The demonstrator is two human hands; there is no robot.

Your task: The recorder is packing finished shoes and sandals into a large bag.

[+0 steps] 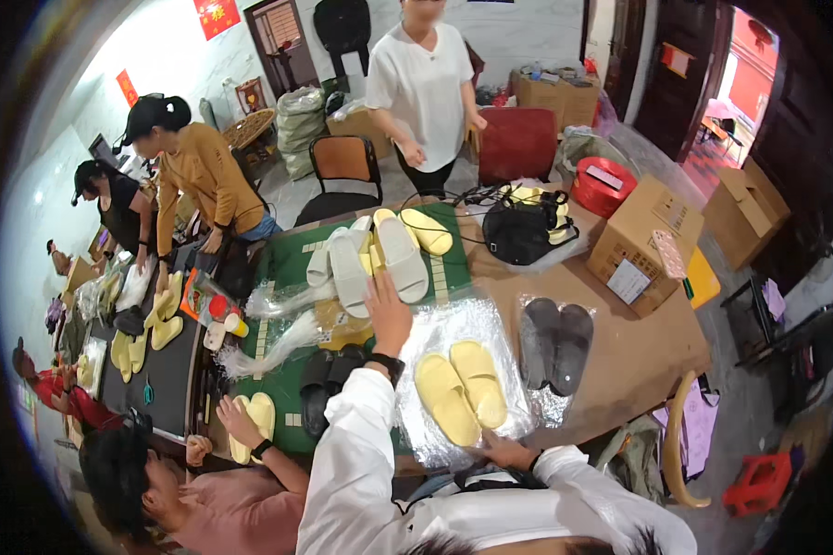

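My left hand reaches over the table, fingers stretched out beside a pair of grey slippers; whether it touches them is hard to make out. A pair of pale yellow slippers lies on a stack of shiny clear plastic bags in front of me. At the near edge of that stack rests my right hand, close to the heel of the right yellow slipper. Its fingers are partly hidden, so I cannot see whether they grip the bag's edge. Black slippers lie left of my left forearm.
Dark slippers on plastic lie to the right, before a cardboard box. A black bag and a red roll sit at the back. A person in pink works close on my left; another in white stands across the table.
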